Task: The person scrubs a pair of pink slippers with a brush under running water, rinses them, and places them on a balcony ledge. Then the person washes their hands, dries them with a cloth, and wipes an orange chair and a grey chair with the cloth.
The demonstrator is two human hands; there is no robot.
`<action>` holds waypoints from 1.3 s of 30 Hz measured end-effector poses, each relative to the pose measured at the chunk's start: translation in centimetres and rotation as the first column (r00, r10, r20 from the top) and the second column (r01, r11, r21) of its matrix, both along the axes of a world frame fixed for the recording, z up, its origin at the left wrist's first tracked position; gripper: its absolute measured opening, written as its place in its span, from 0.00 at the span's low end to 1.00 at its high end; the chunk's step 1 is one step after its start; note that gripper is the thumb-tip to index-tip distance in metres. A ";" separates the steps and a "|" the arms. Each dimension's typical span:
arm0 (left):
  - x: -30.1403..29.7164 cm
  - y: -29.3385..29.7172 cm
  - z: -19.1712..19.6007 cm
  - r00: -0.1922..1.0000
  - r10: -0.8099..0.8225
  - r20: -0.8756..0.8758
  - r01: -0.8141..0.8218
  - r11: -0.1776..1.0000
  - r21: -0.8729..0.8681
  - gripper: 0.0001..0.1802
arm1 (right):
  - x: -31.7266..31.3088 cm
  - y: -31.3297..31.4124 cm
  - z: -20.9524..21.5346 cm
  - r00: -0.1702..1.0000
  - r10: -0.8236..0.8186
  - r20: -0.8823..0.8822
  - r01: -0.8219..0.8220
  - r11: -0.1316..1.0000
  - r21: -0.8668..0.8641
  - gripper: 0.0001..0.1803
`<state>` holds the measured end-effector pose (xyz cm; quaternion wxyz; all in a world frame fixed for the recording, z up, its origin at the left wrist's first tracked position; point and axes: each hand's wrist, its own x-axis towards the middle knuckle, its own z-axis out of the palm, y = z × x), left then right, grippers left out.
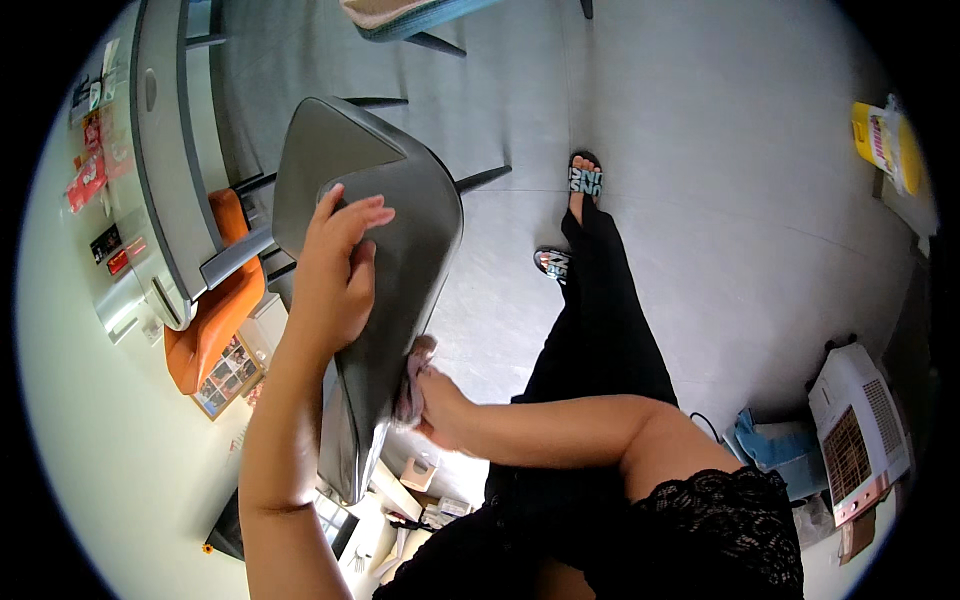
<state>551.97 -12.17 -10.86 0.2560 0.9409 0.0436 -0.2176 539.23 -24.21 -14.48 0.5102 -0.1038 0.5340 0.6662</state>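
A dark grey chair [410, 230] with thin black legs stands in front of me, to the left. Over its smooth surface lies my left hand [340, 270], fingers apart and holding nothing; whether the palm presses on the chair I cannot tell. My right hand [448, 408] is closed on a crumpled brownish-pink cloth [412, 385]. The cloth is against the chair's near right edge, and part of it is hidden by my fingers.
A table [165, 120] runs along the left, bearing red packets [88, 182]. Beside it is an orange chair [215, 325]. Another blue chair [420, 18] stands ahead. At right are a yellow container [885, 148], a white heater [858, 435] and a blue bag [780, 455].
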 end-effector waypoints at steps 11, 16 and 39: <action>-4.5 -0.9 8.6 0.894 0.428 0.136 -0.370 0.873 -0.318 0.30 | 2.8 2.3 -10.5 -0.301 0.292 0.908 0.330 0.925 -0.189 0.19; -13.0 -4.5 14.4 0.983 0.170 0.074 -0.181 0.965 0.188 0.49 | 7.4 2.2 -11.1 0.197 0.286 0.938 0.194 0.926 -0.323 0.11; -36.4 -2.4 13.7 0.793 0.471 0.387 -0.598 0.725 0.342 0.19 | 1.1 17.9 15.6 -0.164 -0.101 0.981 -0.964 0.226 -0.138 0.24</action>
